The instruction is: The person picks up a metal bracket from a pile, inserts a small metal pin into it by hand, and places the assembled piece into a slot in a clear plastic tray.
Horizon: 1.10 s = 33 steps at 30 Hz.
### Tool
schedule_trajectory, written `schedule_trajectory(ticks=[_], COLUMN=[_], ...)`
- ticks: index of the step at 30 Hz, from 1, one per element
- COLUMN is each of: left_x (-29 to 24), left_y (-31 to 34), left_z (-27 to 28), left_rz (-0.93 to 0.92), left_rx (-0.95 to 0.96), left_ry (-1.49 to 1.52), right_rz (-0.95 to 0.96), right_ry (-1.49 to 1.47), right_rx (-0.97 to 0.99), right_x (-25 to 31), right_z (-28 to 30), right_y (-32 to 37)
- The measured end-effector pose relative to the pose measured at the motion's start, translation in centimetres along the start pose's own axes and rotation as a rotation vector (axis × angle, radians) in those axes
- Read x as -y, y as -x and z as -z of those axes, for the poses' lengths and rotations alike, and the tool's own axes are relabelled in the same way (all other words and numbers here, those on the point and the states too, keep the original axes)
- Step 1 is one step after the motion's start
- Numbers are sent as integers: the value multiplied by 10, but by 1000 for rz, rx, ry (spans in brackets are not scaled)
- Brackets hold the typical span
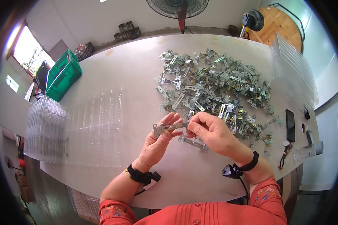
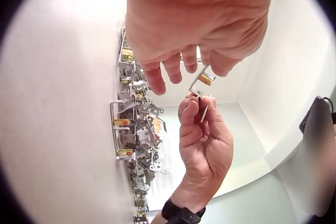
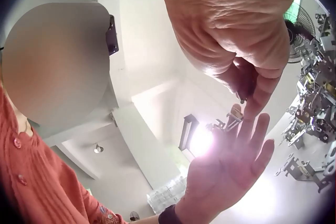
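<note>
Over the near middle of the table, my left hand pinches a silver metal bracket between thumb and fingers, its other fingers spread behind. The left wrist view shows the bracket's bent end and a yellow insert. My right hand is at the bracket's right end, thumb and forefinger pinching a thin metal pin. Most of that pin is hidden by the fingers. A similar bracket lies on the table just below the hands. Beyond them spreads a large pile of such brackets.
Clear plastic trays are stacked at the left, with more trays at the back right. A green crate stands at the far left edge. Along the right lie a phone and a clear bottle. A fan stands behind the table.
</note>
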<state>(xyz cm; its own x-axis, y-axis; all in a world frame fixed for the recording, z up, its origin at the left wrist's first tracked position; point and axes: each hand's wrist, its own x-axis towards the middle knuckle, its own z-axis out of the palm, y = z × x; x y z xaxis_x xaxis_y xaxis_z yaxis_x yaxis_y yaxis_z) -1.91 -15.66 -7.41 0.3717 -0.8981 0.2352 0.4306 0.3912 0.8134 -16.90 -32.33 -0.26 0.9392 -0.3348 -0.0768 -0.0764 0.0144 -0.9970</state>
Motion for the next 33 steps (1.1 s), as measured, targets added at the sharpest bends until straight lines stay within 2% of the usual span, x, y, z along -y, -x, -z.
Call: schedule_trajectory(ticks=[3,5,6,8,9,11,15,17,21,23,33], left_x=[3,1,0,1,2,3,-4,-5,-8,-8,-12], left_y=[0,1,2,4,5,5,5,5,6,7,7], left_z=[6,11,13,12,12,11,7,6,1,1,-4], left_rz=[-8,28,63,91,118,128,191,218,268,272,266], left_rx=[-24,-20,-17,-40,-60,-44,18,30,13,17,-34], left_ry=[-31,-68,-106,-104,-103,-79,-90,-113,-196,-231,-405], right_rz=[-84,-4,-5,285,281,-20,46,312,275,216,224], right_ry=[4,443,443,603,603,434,447,422,338,362,459], right_rx=[28,27,28,-237,-239,-143,-30,-26,-56,-10,-49], right_x=[6,12,12,11,17,35,29,16,17,22,16], right_z=[-2,0,0,-3,-3,-6,-10,-12,-18,-18,-16], right_y=[3,7,8,10,12,17,17,13,15,16,15])
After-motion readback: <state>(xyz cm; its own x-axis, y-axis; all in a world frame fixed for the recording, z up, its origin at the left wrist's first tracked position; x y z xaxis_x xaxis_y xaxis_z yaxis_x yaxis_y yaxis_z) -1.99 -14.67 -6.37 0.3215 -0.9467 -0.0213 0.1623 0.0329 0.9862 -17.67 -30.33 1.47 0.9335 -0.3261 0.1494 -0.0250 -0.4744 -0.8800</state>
